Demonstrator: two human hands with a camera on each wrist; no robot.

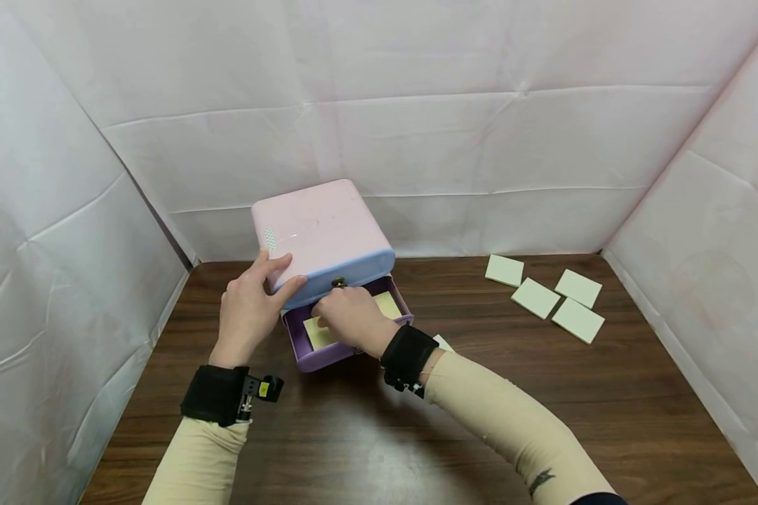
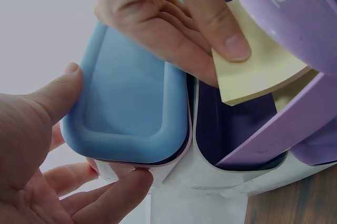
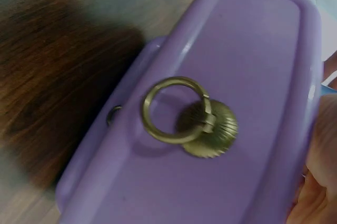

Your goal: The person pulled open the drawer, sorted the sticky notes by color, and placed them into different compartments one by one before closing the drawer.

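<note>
Sticky note (image 2: 253, 74) pinched by right hand (image 1: 351, 317) in drawer (image 1: 309, 354).

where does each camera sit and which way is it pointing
Head: worn high, looking down at the table, the box, both hands and sleeves.
Left wrist: looks along the left hand at the blue drawer; right hand fingers pinch a yellow note.
Right wrist: faces the purple drawer.
Both wrist views share the purple drawer.

A small pink box (image 1: 323, 231) with a closed blue upper drawer (image 2: 129, 113) stands on the table, its purple lower drawer (image 1: 318, 358) pulled open, a pale yellow sticky note pad (image 2: 253, 74) tilted over it.
</note>
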